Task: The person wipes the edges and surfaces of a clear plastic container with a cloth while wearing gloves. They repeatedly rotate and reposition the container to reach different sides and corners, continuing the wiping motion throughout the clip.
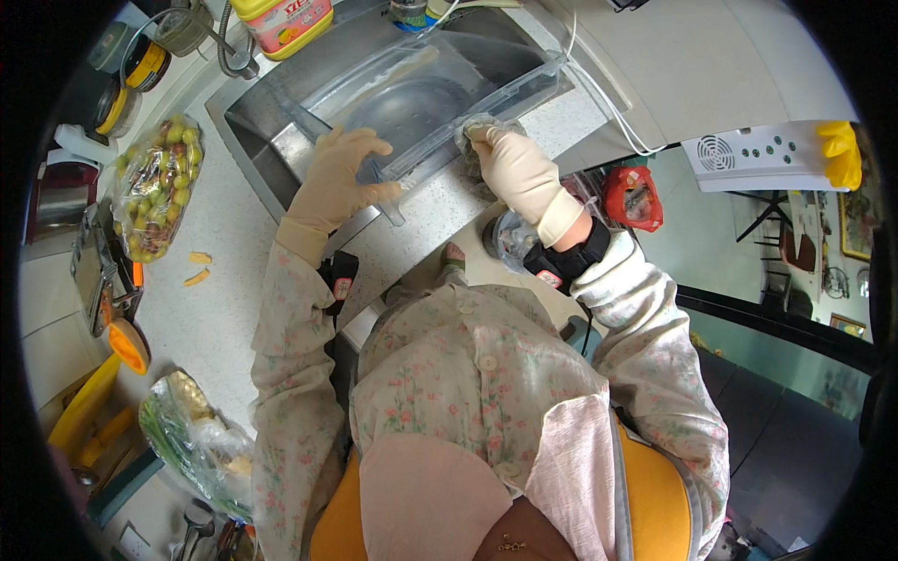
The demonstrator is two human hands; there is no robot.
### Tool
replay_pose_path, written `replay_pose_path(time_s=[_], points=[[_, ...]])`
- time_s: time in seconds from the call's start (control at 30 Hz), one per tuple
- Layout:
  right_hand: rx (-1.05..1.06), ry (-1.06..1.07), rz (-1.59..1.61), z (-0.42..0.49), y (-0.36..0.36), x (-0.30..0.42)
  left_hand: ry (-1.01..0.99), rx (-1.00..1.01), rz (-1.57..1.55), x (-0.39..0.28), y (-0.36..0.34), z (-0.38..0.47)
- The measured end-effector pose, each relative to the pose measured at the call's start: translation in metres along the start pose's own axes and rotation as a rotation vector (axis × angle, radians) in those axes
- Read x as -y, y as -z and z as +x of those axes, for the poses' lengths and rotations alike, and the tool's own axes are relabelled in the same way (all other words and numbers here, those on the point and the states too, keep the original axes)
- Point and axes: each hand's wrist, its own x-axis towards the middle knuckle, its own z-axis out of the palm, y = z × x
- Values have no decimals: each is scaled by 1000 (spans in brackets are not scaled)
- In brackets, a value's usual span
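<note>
A clear plastic bin (477, 116) lies tilted across the stainless-steel sink (256, 116), its near rim over the counter edge. My left hand (337, 179), in a cream rubber glove, is at the bin's left end, thumb and fingers on either side of its corner. In my right hand (519, 172), gloved the same way, is a bunched grey-green cloth (468, 144), pressed against the bin's near rim. The fingertips of that hand are partly hidden in the cloth.
A bag of green-red fruit (160, 189) lies on the speckled counter (217, 315) at left, near two peel scraps (198, 268). A yellow jug (284, 24) stands behind the sink by the faucet (242, 63). White cords (610, 105) hang at right. A red plastic bag (633, 198) is below.
</note>
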Motion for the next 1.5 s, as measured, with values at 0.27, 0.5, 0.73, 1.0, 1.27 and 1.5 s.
replay_pose_path(time_s=[0.27, 0.5, 0.73, 1.0, 1.27, 1.5], points=[[25, -62, 145, 0, 12, -12, -82, -77, 10, -4, 0, 2], [246, -336, 290, -18, 17, 0, -93, -101, 43, -1, -4, 2], [299, -298, 177, -40, 61, 21, -155, -176, 144, -5, -10, 4], [465, -601, 880, -19, 30, 21, -77, -33, 58, -9, -7, 10], [374, -647, 1017, -2, 13, 7, -39, 1, 26, -12, -4, 10], [362, -652, 988, -6, 18, 16, -10, 41, 7, -16, 0, 11]])
